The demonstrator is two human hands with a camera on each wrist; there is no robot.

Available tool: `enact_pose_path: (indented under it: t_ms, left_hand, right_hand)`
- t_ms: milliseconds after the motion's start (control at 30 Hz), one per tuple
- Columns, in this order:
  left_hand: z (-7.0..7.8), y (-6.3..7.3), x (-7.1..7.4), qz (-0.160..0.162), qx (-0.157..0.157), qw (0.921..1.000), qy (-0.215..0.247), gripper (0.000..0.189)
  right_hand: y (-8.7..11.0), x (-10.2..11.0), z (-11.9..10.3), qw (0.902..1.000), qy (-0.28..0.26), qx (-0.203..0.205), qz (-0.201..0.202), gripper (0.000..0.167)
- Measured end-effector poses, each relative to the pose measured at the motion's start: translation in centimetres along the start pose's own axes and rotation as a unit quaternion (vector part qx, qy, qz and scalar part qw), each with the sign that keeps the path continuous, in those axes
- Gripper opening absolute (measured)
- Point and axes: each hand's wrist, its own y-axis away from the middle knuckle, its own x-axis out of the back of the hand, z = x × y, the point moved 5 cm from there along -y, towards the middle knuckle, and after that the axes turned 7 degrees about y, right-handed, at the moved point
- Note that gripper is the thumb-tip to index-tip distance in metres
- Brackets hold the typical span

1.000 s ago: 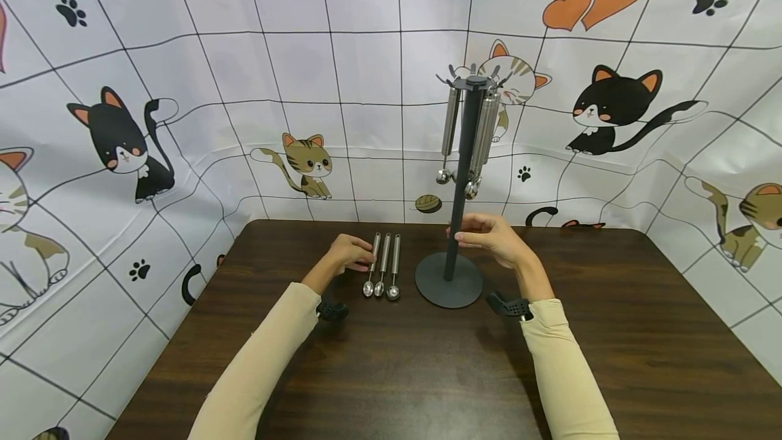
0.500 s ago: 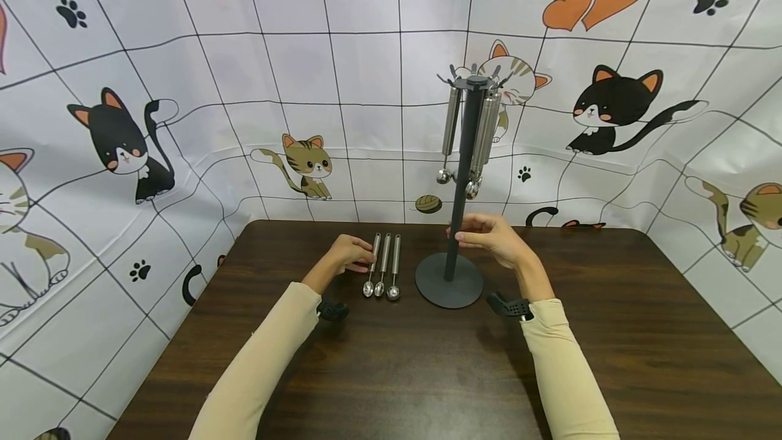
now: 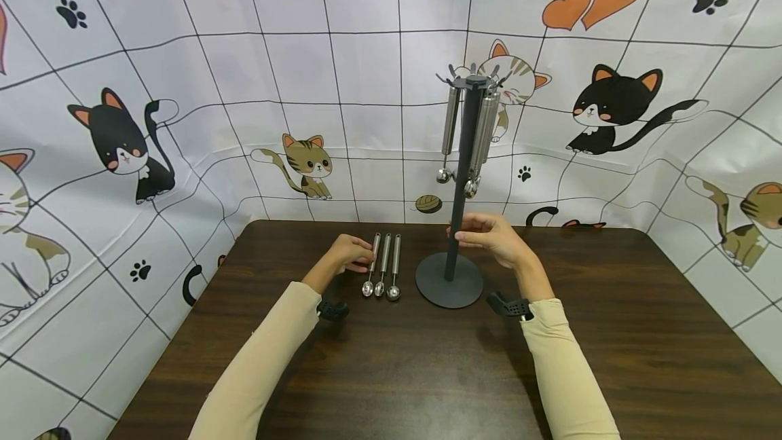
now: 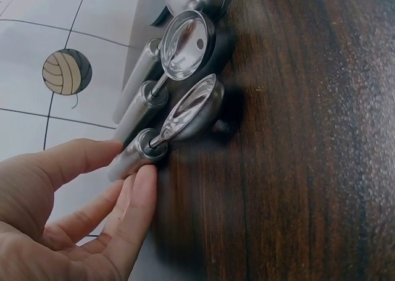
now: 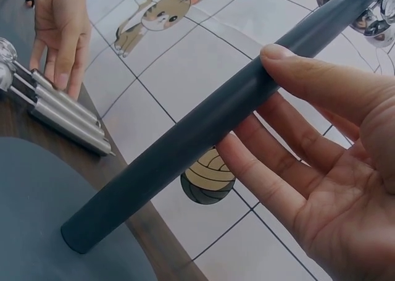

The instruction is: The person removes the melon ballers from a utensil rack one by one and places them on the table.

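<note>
Three steel melon ballers lie side by side on the table, handles pointing away: the left one (image 3: 367, 288), the middle one (image 3: 379, 288) and the right one (image 3: 394, 292). My left hand (image 3: 348, 253) pinches the handle of the left one, its scoop (image 4: 191, 111) showing sharply in the left wrist view. A dark grey utensil stand (image 3: 449, 285) rises just right of them, upright on a round base. With thumb in front and fingers behind, my right hand (image 3: 491, 240) holds the stand's pole (image 5: 185, 139) low down. Part of the fingers is hidden behind the pole.
Several steel utensils (image 3: 451, 121) hang from the hooks at the stand's top, mostly on its right and rear. A wall sheet (image 3: 366, 66) printed with cats stands behind the dark wooden table (image 3: 391, 372) and along both sides.
</note>
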Motion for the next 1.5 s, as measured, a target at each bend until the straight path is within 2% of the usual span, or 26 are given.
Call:
enact_pose_path:
  t_ms: [233,567,833,1000,1233,1367,1500]
  left_hand:
    - [-0.2,-0.2,0.2,0.005,-0.002,1.0000,-0.004,0.037]
    - [0.1,0.1,0.5,0.014,0.006,0.9999,-0.007,0.038]
    - [0.2,0.3,0.9,0.022,0.000,0.9997,-0.011,0.037]
    - [0.8,0.4,1.0,0.036,-0.010,0.9993,-0.008,0.038]
    - [2.6,0.3,0.5,0.043,-0.046,0.9980,0.005,0.040]
    - [4.6,0.9,-0.4,0.021,-0.087,0.9956,0.030,0.038]
    - [7.3,1.9,-1.7,-0.007,-0.135,0.9888,0.063,0.037]
  right_hand:
    - [-0.1,-0.1,0.1,1.0000,-0.002,0.002,0.009,0.041]
    - [-0.3,0.0,0.6,0.9991,-0.020,0.003,0.038,0.028]
    - [-0.3,0.0,0.5,0.9988,-0.023,0.001,0.044,0.029]
    - [-0.3,-0.1,0.4,0.9987,-0.015,-0.008,0.048,0.032]
    - [-0.3,-0.1,0.3,0.9991,-0.011,-0.011,0.040,0.030]
    - [-0.2,-0.1,0.1,0.9995,-0.008,-0.005,0.031,0.033]
    - [-0.1,-0.1,0.0,0.9996,-0.007,-0.004,0.027,0.039]
